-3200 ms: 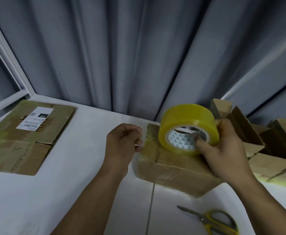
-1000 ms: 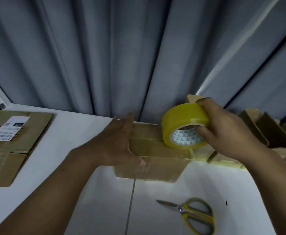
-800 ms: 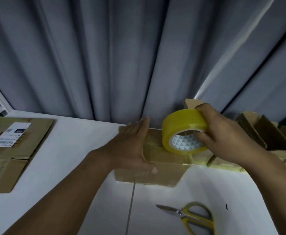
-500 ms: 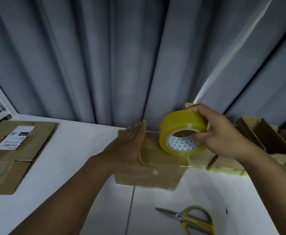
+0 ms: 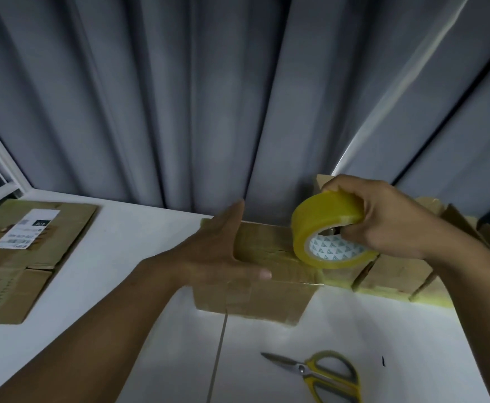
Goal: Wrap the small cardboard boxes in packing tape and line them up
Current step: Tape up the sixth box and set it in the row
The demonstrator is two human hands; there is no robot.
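Box: small brown cardboard box [image 5: 255, 292] sat on the white bench [image 5: 127, 242], near its back edge and in front of the grey pleated curtain [image 5: 209, 97]; glossy tape showed across its top.
Left hand: left hand [image 5: 217, 257] lay flat on the box's left end and top. Its fingers were straight and together, pointing toward the curtain, and its thumb stretched along the top front edge. It was released, pressing rather than gripping.
Right hand: right hand [image 5: 383, 219] grasped the yellow roll of packing tape [image 5: 319, 225], fingers curled over the outer rim and thumb tucked into the white patterned core.
Tape roll: stood on edge at the box's right end, touching its top, with the core facing the viewer.
Row: taped cardboard boxes [image 5: 395, 271] stood side by side just right of the box, partly behind the right hand and wrist.
Scissors: yellow-handled scissors [image 5: 316, 373] lay on the bench in front of the box and apart from it, blades closed and pointing left.
Flat cardboard: flattened brown cardboard sheet with a white printed label [image 5: 20, 257] lay at the bench's left end, well apart from the box.
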